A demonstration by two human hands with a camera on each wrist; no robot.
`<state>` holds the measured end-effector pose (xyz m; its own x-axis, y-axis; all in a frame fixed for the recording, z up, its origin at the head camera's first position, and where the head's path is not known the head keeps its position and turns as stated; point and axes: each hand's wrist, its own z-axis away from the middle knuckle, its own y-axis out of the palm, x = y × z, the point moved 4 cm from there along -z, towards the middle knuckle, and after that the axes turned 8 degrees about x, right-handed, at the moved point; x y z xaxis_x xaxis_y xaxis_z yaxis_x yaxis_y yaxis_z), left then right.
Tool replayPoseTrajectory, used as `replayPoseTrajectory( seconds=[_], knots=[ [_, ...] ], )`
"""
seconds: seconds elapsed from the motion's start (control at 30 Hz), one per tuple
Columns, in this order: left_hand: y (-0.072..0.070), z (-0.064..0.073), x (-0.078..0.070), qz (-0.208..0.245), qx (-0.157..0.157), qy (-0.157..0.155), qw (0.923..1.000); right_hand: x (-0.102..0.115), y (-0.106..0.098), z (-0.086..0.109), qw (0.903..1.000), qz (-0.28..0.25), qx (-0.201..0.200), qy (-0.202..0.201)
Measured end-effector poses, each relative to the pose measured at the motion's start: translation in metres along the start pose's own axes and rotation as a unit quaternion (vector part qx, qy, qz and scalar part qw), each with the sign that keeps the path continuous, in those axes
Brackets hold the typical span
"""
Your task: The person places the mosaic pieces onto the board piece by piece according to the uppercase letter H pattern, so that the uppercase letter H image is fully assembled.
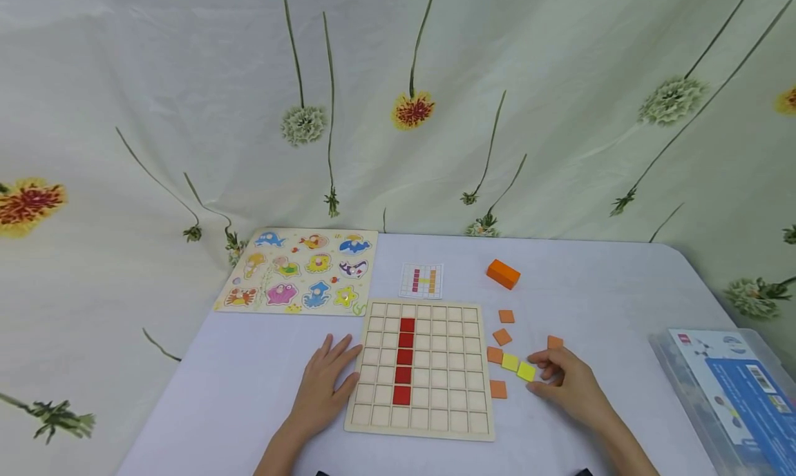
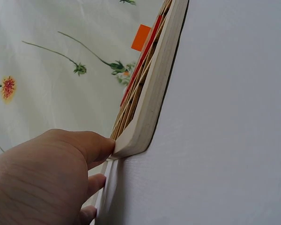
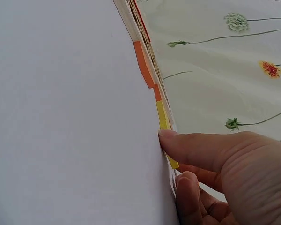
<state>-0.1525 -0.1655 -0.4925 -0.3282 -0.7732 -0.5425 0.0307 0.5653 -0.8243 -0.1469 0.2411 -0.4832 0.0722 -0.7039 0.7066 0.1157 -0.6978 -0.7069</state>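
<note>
"Head view?"
"Grid board [image 1: 439, 398]: five red tiles [image 1: 404, 357] are set in one column. Pattern card [image 1: 421, 280]: shown here alone. Left hand [image 1: 326, 383]: laid at the board's left edge, fingers extended. Outer yellow tile [image 1: 526, 372]: flanked, right of the board, by parted thumb and forefinger of the right hand [image 1: 569, 383]."
"Left wrist?"
"Board's thickness is shown, touched by the thumb."
"Right wrist?"
"Yellow is seen edge-on, partly thumb-covered; whether it is gripped cannot be told."
</note>
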Motion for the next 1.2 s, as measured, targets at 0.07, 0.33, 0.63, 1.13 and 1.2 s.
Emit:
replayPoseTrajectory(
  seconds=[0.07, 0.33, 0.63, 1.13, 1.2],
  knots=[
    [0.000, 0.000, 0.000, -0.001, 0.001, 0.000, 1.0000, 0.001, 0.000, 0.000, 1.0000, 0.006, 0.000, -0.001],
    [0.000, -0.001, 0.000, -0.002, 0.005, -0.003, 1.0000, 0.002, 0.001, 0.000, 0.9999, 0.010, -0.001, 0.010],
    [-0.001, 0.000, -0.002, -0.007, 0.001, -0.002, 1.0000, 0.002, 0.001, -0.001, 0.9991, 0.013, -0.002, 0.039],
    [-0.001, 0.000, 0.000, -0.002, -0.001, 0.001, 1.0000, 0.008, -0.003, -0.001, 0.9987, 0.017, 0.004, 0.048],
    [0.000, 0.000, 0.000, -0.001, 0.000, 0.001, 1.0000, 0.012, -0.005, -0.001, 0.9990, 0.013, 0.003, 0.043]
  ],
)
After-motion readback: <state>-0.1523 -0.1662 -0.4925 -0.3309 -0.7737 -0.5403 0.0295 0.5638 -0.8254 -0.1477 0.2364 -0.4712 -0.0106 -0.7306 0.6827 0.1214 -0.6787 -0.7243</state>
